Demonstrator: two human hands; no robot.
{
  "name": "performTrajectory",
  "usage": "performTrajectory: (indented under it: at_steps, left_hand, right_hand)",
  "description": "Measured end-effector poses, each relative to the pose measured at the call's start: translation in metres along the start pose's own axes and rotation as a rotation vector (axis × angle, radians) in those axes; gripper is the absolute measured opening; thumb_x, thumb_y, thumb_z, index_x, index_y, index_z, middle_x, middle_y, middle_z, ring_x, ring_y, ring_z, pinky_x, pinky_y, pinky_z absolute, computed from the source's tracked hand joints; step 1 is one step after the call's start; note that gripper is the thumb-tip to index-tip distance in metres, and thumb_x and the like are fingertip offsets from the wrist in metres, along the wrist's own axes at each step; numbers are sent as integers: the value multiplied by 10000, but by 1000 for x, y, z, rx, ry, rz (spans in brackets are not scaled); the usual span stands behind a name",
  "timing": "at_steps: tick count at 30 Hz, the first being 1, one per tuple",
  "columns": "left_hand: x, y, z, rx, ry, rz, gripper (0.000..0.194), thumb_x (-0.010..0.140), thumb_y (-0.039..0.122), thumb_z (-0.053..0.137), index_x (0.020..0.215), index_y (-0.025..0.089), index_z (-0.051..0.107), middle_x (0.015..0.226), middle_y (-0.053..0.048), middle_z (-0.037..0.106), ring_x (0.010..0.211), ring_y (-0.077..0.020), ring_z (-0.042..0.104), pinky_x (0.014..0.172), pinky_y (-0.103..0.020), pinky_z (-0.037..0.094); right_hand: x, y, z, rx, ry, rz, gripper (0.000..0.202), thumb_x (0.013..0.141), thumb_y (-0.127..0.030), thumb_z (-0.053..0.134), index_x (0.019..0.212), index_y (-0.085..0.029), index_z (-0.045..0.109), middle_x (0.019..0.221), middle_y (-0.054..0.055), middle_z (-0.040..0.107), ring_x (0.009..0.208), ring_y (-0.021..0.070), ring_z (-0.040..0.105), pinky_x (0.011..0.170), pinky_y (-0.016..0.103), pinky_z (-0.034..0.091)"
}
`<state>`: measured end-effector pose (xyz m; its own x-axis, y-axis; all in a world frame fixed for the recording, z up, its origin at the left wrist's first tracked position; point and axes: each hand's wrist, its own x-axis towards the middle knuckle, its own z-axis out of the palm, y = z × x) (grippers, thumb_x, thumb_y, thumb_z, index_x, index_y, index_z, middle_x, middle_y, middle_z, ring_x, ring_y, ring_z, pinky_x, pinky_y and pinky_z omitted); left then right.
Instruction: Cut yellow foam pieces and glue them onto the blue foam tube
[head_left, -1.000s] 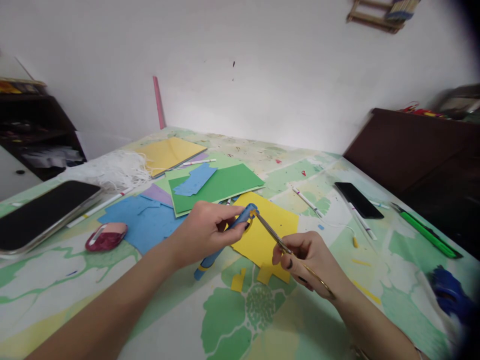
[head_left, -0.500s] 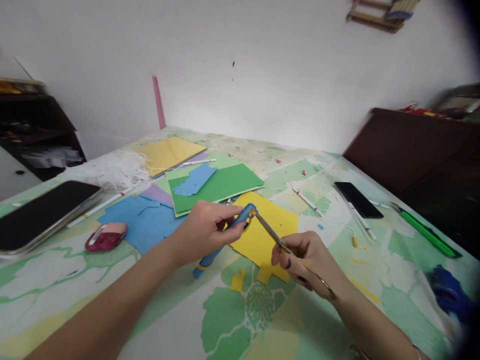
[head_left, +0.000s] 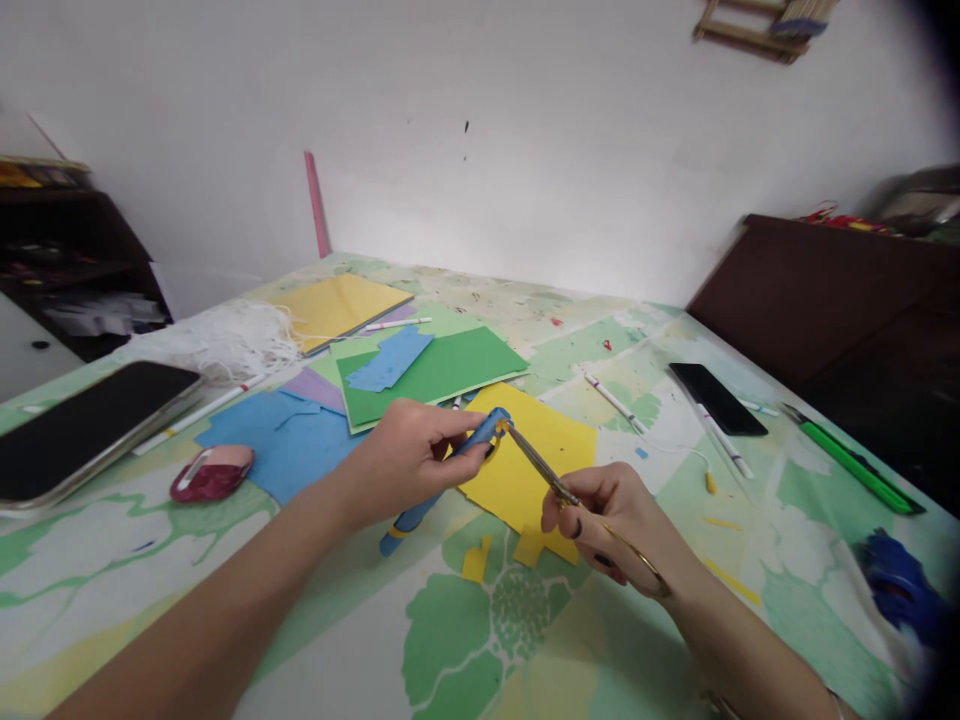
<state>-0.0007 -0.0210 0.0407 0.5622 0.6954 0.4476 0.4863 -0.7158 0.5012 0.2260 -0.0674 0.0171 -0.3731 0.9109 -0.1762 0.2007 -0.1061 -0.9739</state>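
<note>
A blue paper tube (head_left: 424, 511) with yellow bands is pinched in my left hand (head_left: 420, 455), slanting from lower left to upper right. My right hand (head_left: 611, 520) is closed around metal scissors (head_left: 541, 466), whose tips touch the tube's upper end beside a small yellow-orange bit. Under the hands lies a yellow sheet (head_left: 555, 440), with small yellow scraps (head_left: 477, 560) near its lower edge. Blue paper (head_left: 281, 445) lies left of my left hand, and a green sheet (head_left: 442, 375) is behind it.
At the left are a large phone (head_left: 90, 430), a dark red case (head_left: 214, 473) and white strings (head_left: 225, 340). On the right lie a black phone (head_left: 716, 398), markers (head_left: 615, 402), a green cutter (head_left: 859, 468) and a dark blue object (head_left: 900, 580).
The tube's lower end has shifted slightly to the left. The scissor tips and the right hand have barely moved.
</note>
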Motion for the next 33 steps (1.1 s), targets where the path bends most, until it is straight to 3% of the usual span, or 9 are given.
performTrajectory:
  at_steps: [22, 33]
  left_hand:
    - [-1, -2, -1, 45, -5, 8, 176, 826, 213, 532, 653, 175, 534, 511, 91, 306, 460, -57, 293, 453, -209, 231]
    - [0, -3, -1, 69, -8, 17, 173, 821, 214, 522, 652, 181, 539, 507, 87, 313, 453, -64, 290, 449, -217, 229]
  right_hand:
    - [-1, -7, 7, -85, 18, -57, 415, 723, -517, 639, 625, -123, 554, 375, -82, 323, 323, 25, 257, 320, 187, 150]
    - [-1, -2, 3, -28, -2, -42, 398, 685, -509, 673, 656, -120, 595, 367, -83, 344, 299, 24, 261, 301, 172, 157]
